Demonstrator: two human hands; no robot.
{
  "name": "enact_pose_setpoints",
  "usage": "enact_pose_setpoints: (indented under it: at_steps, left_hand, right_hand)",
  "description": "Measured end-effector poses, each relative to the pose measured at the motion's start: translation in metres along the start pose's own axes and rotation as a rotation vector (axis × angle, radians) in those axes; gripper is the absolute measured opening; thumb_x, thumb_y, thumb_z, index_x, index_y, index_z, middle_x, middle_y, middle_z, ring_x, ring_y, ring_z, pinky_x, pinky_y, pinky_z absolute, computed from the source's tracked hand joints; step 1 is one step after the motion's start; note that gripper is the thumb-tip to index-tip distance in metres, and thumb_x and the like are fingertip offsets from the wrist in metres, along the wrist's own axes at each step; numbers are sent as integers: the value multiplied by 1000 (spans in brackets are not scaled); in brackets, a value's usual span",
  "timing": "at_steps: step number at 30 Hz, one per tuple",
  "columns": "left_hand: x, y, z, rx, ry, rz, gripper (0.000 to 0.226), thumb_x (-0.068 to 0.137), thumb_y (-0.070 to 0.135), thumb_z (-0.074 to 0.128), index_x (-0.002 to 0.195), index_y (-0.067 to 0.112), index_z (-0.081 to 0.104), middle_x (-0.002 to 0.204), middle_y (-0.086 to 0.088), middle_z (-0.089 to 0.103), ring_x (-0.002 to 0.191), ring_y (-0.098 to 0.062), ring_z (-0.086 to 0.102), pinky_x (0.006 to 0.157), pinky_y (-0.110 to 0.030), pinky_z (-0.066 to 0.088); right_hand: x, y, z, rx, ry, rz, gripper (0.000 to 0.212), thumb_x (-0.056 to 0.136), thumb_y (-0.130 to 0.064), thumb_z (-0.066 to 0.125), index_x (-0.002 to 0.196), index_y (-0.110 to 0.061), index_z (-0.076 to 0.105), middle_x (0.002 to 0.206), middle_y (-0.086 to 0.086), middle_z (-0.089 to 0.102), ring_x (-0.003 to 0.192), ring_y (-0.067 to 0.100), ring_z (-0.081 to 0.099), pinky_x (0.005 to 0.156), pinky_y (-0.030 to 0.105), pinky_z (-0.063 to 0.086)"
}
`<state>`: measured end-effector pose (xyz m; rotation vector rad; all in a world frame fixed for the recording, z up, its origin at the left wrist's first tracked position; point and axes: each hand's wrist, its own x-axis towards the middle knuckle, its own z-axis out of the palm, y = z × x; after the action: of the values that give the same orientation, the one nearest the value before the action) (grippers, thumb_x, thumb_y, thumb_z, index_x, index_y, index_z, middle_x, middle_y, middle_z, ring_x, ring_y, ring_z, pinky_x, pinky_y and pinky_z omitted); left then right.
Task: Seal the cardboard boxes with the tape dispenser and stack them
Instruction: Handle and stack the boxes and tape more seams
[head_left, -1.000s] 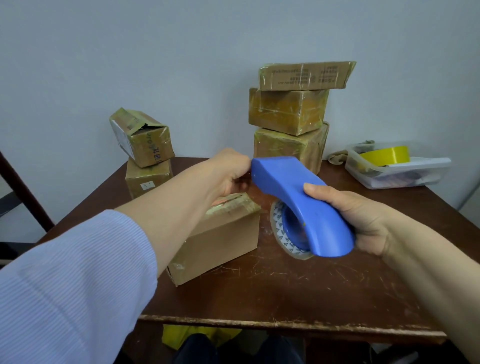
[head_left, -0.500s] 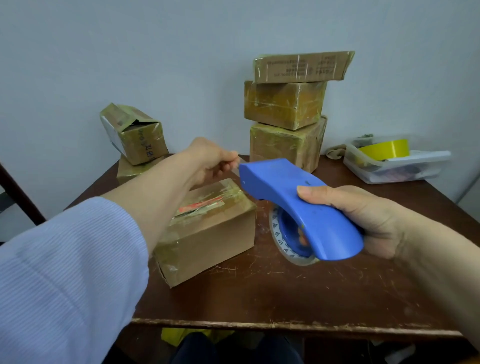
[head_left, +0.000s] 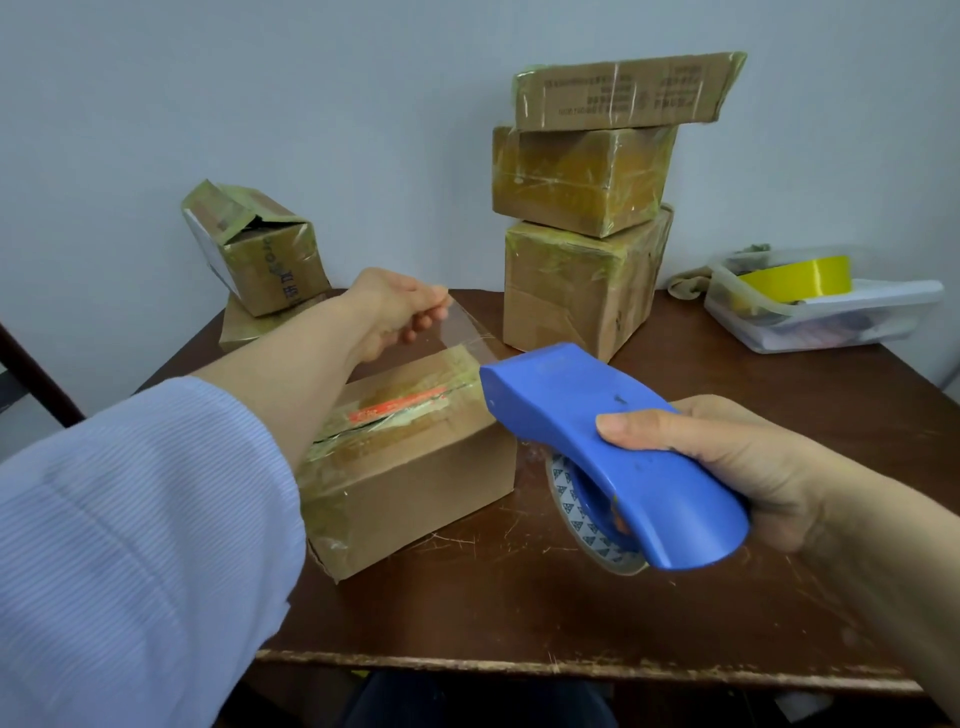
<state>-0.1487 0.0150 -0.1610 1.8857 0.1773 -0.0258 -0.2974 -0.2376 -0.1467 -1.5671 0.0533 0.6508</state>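
A cardboard box (head_left: 415, 488) with an orange label and old tape on top lies at the middle of the brown table (head_left: 519, 613). My right hand (head_left: 727, 467) grips the blue tape dispenser (head_left: 597, 441), held above the table just right of the box, its tape roll (head_left: 582, 519) underneath. My left hand (head_left: 395, 312) pinches the free end of a clear tape strip (head_left: 467, 332), stretched from the dispenser's nose back over the box's far end. A stack of three taped boxes (head_left: 582, 260) stands behind.
At the back left, a torn open box (head_left: 260, 254) leans on a flatter box (head_left: 254, 327). A clear plastic tub (head_left: 810, 312) holding a yellow tape roll (head_left: 795, 278) sits at the back right. The table's worn front edge (head_left: 571, 670) runs close below the dispenser.
My left hand has drawn away from the dispenser's nose toward the back left, pulling out a strip of clear tape. The dispenser has stayed in my right hand.
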Motion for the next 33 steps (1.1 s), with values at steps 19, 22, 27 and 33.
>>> enact_pose_setpoints:
  at_steps: [19, 22, 27, 33]
  left_hand:
    - [11, -23, 12, 401, 29, -86, 31, 79, 40, 73, 96, 14, 74, 98, -7, 69, 94, -25, 62, 93, -36, 48]
    - [9, -22, 13, 580, -11, -148, 46, 86, 30, 68, 122, 2, 60, 114, -15, 63, 96, -28, 58, 87, -35, 46]
    - [0, -11, 12, 565, 341, 139, 33, 85, 22, 64, 118, 15, 66, 121, -5, 65, 113, -25, 58, 97, -33, 45]
    - [-59, 15, 2, 442, -338, 182, 71, 57, 27, 51, 127, 16, 56, 131, 0, 53, 123, -15, 46, 106, -28, 32]
  right_hand:
    - [10, 20, -2, 45, -44, 27, 21, 55, -26, 76, 69, -10, 77, 77, 16, 72, 58, 23, 67, 52, 29, 53]
    - [11, 22, -2, 42, -43, 20, 22, 55, -26, 76, 70, -10, 77, 79, 17, 72, 59, 24, 67, 53, 29, 53]
    - [11, 24, -2, 49, -39, 10, 24, 56, -26, 78, 72, -9, 77, 82, 17, 72, 62, 24, 68, 55, 30, 55]
    - [9, 25, -1, 55, -44, 29, 40, 56, -29, 79, 85, -2, 72, 85, 18, 72, 67, 25, 68, 66, 35, 57]
